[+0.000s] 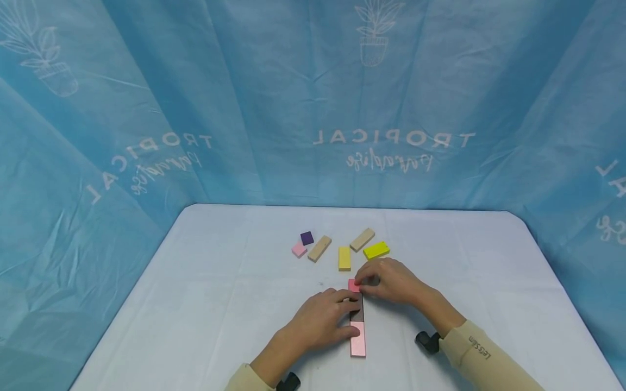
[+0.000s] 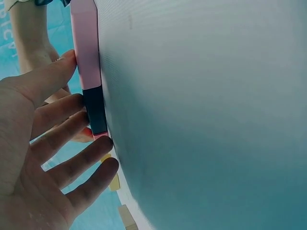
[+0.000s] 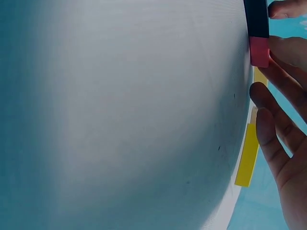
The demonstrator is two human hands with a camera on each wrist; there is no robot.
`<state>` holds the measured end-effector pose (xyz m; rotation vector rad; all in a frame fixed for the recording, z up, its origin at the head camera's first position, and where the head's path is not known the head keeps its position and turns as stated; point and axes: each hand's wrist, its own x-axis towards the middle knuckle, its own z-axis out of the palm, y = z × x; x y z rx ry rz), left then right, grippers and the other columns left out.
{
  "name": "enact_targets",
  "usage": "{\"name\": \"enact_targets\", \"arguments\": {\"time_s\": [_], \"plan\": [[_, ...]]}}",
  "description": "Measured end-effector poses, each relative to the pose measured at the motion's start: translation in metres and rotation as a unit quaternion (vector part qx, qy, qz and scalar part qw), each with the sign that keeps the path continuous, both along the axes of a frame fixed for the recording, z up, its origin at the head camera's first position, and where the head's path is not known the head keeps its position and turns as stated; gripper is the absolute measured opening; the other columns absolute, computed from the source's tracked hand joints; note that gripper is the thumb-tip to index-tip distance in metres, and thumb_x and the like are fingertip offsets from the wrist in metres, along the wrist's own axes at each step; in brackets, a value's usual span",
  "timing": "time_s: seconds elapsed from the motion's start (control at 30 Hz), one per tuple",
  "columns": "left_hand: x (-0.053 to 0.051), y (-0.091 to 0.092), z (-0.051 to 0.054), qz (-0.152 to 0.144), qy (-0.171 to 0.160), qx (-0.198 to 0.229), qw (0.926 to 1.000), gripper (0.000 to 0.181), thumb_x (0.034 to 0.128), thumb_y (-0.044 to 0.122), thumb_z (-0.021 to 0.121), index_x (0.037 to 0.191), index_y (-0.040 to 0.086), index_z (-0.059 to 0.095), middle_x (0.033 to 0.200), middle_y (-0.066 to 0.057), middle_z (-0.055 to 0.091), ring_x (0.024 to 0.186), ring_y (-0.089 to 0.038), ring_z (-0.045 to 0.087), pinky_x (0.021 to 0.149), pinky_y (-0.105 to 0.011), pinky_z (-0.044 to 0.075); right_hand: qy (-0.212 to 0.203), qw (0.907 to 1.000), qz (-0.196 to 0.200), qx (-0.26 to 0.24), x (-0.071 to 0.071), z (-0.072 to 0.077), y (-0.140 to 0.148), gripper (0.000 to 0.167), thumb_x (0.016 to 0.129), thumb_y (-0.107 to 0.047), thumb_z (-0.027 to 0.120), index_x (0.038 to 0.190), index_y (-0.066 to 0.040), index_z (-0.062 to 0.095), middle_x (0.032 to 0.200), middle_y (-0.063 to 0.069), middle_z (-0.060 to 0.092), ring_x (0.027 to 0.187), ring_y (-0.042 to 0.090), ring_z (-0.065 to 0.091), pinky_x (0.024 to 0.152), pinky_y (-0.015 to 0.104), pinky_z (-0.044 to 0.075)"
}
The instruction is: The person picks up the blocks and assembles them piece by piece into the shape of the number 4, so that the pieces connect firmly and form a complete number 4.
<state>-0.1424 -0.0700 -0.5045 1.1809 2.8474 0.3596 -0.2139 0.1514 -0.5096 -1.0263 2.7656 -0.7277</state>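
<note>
A row of blocks lies end to end on the white table: a long pink block (image 1: 358,346) nearest me, a dark block (image 1: 358,314) in the middle and a short red block (image 1: 352,284) at the far end. My left hand (image 1: 321,319) lies along the row's left side with fingers spread, its thumb on the pink block and fingertips at the dark block (image 2: 95,110). At the far end, my right hand (image 1: 391,281) pinches the red block (image 3: 259,51) between thumb and a finger. The other right fingers extend loosely.
Beyond the row lie a yellow block (image 1: 344,259), a brighter yellow block (image 1: 376,250), two wooden blocks (image 1: 320,248) (image 1: 362,239), a purple cube (image 1: 306,238) and a small pink block (image 1: 299,250). A blue printed curtain (image 1: 274,108) surrounds the table (image 1: 220,271).
</note>
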Motion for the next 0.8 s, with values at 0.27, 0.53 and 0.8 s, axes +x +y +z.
{"name": "enact_targets", "arguments": {"time_s": [0.27, 0.53, 0.8], "plan": [[-0.0002, -0.0003, -0.0007, 0.014, -0.003, -0.011, 0.9998, 0.050, 0.0840, 0.056, 0.066, 0.125, 0.028, 0.064, 0.142, 0.004, 0.044, 0.124, -0.015, 0.046, 0.095, -0.038, 0.045, 0.014, 0.9996, 0.011, -0.020, 0.0015, -0.0021, 0.0006, 0.016, 0.085, -0.027, 0.074, 0.101, -0.028, 0.076, 0.102, -0.022, 0.065, 0.102, 0.004, 0.059, 0.092, 0.039, 0.046], [-0.0003, -0.0008, 0.0001, 0.012, -0.010, -0.011, 0.9998, 0.050, 0.0844, 0.055, 0.066, 0.127, 0.029, 0.061, 0.138, 0.006, 0.049, 0.120, -0.015, 0.049, 0.092, -0.039, 0.047, 0.004, 0.9997, 0.009, -0.022, 0.0011, -0.0039, 0.0007, 0.015, 0.086, -0.027, 0.074, 0.100, -0.027, 0.077, 0.102, -0.023, 0.064, 0.102, 0.002, 0.059, 0.092, 0.037, 0.046], [-0.0010, -0.0008, 0.0018, 0.010, -0.012, -0.013, 0.9998, 0.051, 0.0844, 0.055, 0.066, 0.127, 0.028, 0.061, 0.137, 0.006, 0.050, 0.120, -0.015, 0.050, 0.092, -0.038, 0.047, -0.013, 0.9994, 0.008, -0.030, 0.0012, -0.0037, 0.0012, 0.015, 0.086, -0.028, 0.073, 0.101, -0.027, 0.076, 0.102, -0.023, 0.064, 0.099, 0.000, 0.058, 0.089, 0.035, 0.047]]}}
